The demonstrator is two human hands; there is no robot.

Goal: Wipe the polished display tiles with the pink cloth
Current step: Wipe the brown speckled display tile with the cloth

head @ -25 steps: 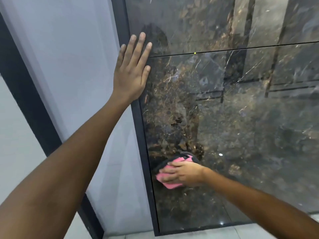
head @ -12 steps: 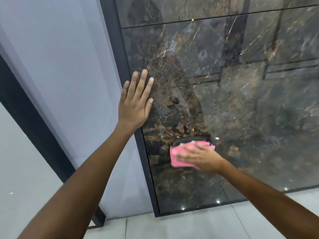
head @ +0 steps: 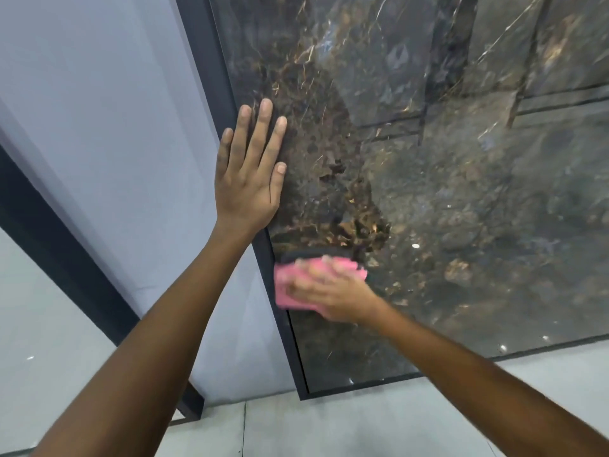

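1. The left hand (head: 248, 174) lies flat with straight fingers on the left edge of the dark tile (head: 461, 192).
2. The right hand (head: 329, 288), blurred, presses the pink cloth (head: 286, 285) on the tile, low and near the black frame (head: 283, 308); fingers seem spread.

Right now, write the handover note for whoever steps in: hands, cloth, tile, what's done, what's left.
Left hand: flat, fingers straight, braced on the left edge of the dark marble tile, overlapping its black frame.
Right hand: blurred, pressing the pink cloth against the tile low down, near the left edge.
Done: cannot tell from sheen which areas are wiped.
Left: probably the bottom strip below the cloth and the wide stretch to the right; check for streaks.
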